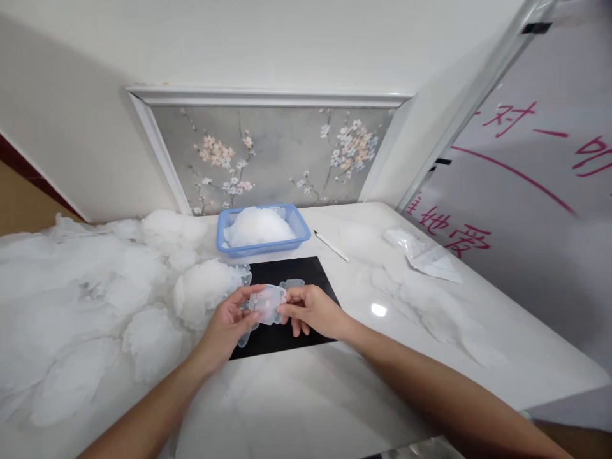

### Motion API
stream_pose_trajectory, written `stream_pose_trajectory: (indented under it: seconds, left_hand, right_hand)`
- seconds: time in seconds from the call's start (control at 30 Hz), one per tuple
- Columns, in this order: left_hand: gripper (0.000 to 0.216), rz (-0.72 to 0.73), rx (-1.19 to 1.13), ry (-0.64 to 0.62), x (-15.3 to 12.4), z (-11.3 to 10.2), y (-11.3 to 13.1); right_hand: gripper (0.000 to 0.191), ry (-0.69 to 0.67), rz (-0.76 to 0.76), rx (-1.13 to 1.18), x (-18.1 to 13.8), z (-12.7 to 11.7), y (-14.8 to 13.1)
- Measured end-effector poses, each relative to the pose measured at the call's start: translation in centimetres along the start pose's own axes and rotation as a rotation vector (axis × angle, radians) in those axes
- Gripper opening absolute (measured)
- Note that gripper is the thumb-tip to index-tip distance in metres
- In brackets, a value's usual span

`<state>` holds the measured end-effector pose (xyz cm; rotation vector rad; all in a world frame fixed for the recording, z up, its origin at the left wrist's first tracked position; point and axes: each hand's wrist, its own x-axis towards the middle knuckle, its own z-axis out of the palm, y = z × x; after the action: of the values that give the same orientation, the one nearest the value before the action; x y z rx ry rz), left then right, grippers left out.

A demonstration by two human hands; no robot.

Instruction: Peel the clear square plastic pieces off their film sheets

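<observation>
Between both hands is a small translucent plastic piece [268, 305] with rounded lobes at its corners, raised over a black mat [280, 341]. My left hand [230, 319] pinches its left edge, thumb in front and fingers behind. On the right edge, my right hand [310, 310] grips it between thumb and forefinger, the other fingers curled below. Similar translucent pieces lie on the mat: one piece [292, 282] shows behind my right hand, another piece [243, 339] beneath my left hand.
Heaps of translucent white pieces [95, 287] cover the table's left side. A blue basket [264, 247] holding more of them stands at the back. Right of it lie a white pen [331, 246] and a clear plastic bag [423, 256]. A whiteboard [540, 191] borders the right.
</observation>
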<state>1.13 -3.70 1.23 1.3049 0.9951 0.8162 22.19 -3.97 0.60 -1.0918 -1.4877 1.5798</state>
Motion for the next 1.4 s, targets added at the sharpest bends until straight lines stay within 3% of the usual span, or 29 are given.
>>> stream_pose_trajectory:
  seconds: [0.3, 0.73, 1.4]
  left_hand:
    - [0.046, -0.012, -0.096, -0.013, 0.2, 0.1, 0.1]
    - [0.048, -0.013, -0.163, 0.002, 0.1, 0.3, 0.5]
    - [0.040, 0.049, 0.082, 0.018, -0.4, 0.0, 0.0]
  right_hand:
    - [0.046, -0.123, 0.043, 0.154, 0.1, -0.9, 0.7]
    - [0.042, -0.067, 0.015, 0.123, 0.0, -1.0, 0.2]
    - [0.035, -0.042, 0.010, 0.122, -0.2, -0.6, 0.1]
